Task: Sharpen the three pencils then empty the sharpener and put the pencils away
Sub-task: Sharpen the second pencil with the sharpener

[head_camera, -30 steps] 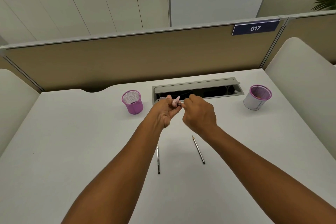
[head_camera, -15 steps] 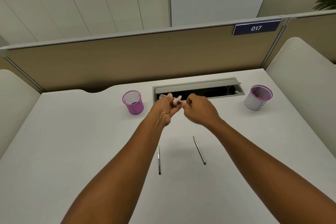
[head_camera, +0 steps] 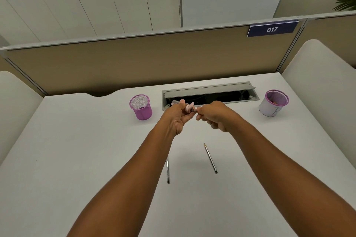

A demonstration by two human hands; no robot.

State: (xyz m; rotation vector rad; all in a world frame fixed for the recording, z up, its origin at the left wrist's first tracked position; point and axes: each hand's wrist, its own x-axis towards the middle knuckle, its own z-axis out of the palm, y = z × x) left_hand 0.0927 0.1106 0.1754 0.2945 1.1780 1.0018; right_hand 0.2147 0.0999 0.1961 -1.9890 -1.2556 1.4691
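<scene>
My left hand [head_camera: 176,116] grips a small pink sharpener [head_camera: 189,107] with a clear shavings part above the desk's middle. My right hand [head_camera: 216,115] holds a pencil [head_camera: 194,110] whose end sits in the sharpener; most of that pencil is hidden in my fist. Two more pencils lie on the white desk nearer to me: one [head_camera: 168,171] partly under my left forearm, the other [head_camera: 210,158] between my arms with its point facing away.
A purple mesh cup [head_camera: 141,107] stands left of my hands. A white cup with a purple rim [head_camera: 273,103] stands at the right. An open grey cable tray [head_camera: 210,94] is set into the desk behind my hands. Beige partitions enclose the desk.
My right hand has turned over at the wrist with the pencil in the sharpener. Both hands stay in place; the two pencils on the desk have not moved.
</scene>
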